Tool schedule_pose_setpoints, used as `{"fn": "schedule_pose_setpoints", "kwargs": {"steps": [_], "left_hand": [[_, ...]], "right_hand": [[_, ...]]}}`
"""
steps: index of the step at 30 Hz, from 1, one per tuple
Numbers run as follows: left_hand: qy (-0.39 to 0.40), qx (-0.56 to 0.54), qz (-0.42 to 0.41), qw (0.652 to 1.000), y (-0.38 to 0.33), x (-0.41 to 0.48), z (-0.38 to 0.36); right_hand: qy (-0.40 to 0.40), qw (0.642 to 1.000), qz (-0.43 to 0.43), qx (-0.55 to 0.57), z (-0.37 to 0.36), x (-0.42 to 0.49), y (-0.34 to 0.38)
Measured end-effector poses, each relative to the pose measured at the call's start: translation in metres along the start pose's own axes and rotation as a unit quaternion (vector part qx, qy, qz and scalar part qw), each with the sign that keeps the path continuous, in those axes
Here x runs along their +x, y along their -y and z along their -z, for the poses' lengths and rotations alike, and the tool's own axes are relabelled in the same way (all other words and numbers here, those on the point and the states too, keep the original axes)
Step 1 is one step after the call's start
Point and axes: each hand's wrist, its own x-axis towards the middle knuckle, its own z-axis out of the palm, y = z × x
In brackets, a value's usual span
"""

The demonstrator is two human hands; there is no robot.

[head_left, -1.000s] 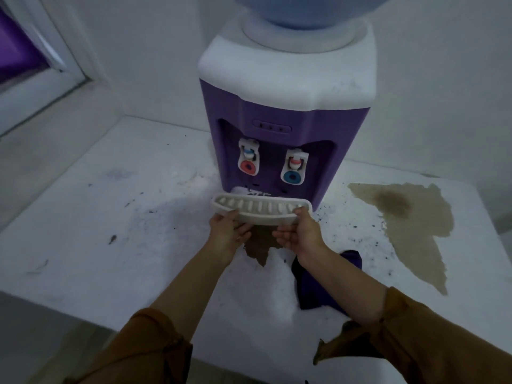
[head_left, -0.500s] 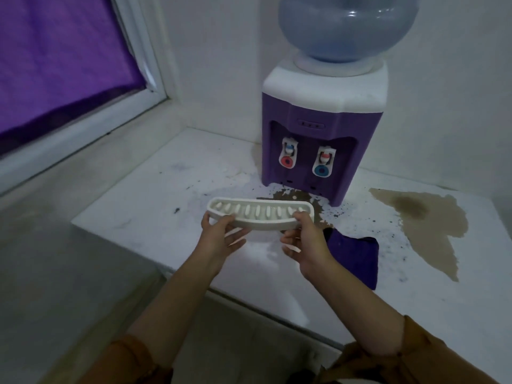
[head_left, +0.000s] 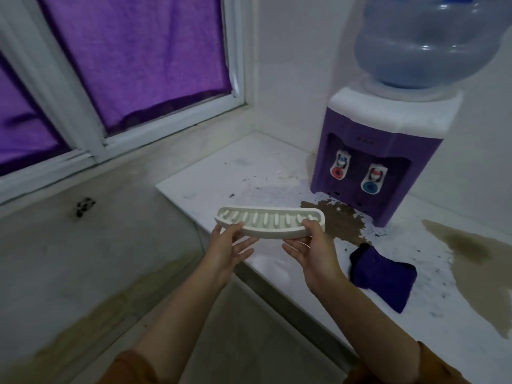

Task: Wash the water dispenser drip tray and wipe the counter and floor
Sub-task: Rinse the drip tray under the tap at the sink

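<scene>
The white slotted drip tray (head_left: 270,223) is held level in the air over the counter's left front corner. My left hand (head_left: 228,249) grips its left end and my right hand (head_left: 314,252) grips its right end. The purple and white water dispenser (head_left: 388,151), with red and blue taps, stands at the back of the white counter (head_left: 221,178). A brown puddle (head_left: 339,221) lies in front of the dispenser's base. A larger brown spill (head_left: 476,261) spreads at the right. A dark purple cloth (head_left: 382,275) lies on the counter, right of my right hand.
A blue water bottle (head_left: 424,42) sits on top of the dispenser. Dark specks are scattered over the counter. A window with purple curtains (head_left: 133,51) fills the left wall. The floor (head_left: 238,336) below the counter edge shows yellowish stains along the left ledge (head_left: 83,322).
Both hands pulled the drip tray out of the dispenser and carried it back toward me and to the left, beyond the counter corner. The puddle under its slot is now uncovered.
</scene>
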Motion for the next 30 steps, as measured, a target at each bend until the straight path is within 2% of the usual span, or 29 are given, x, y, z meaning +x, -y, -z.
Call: {"fn": "schedule_pose_setpoints", "kwargs": {"steps": [17, 24, 30], "left_hand": [[-0.099, -0.063, -0.024, 0.993, 0.034, -0.139, 0.048], [-0.103, -0.105, -0.009, 0.989, 0.029, -0.182, 0.095], [-0.099, -0.102, -0.011, 0.990, 0.017, -0.211, 0.165]], "right_hand": [[0.091, 0.996, -0.011, -0.022, 0.001, -0.104, -0.036], [0.109, 0.992, 0.019, -0.066, -0.033, -0.149, -0.065], [0.108, 0.991, 0.046, -0.061, -0.083, -0.191, -0.110]]}}
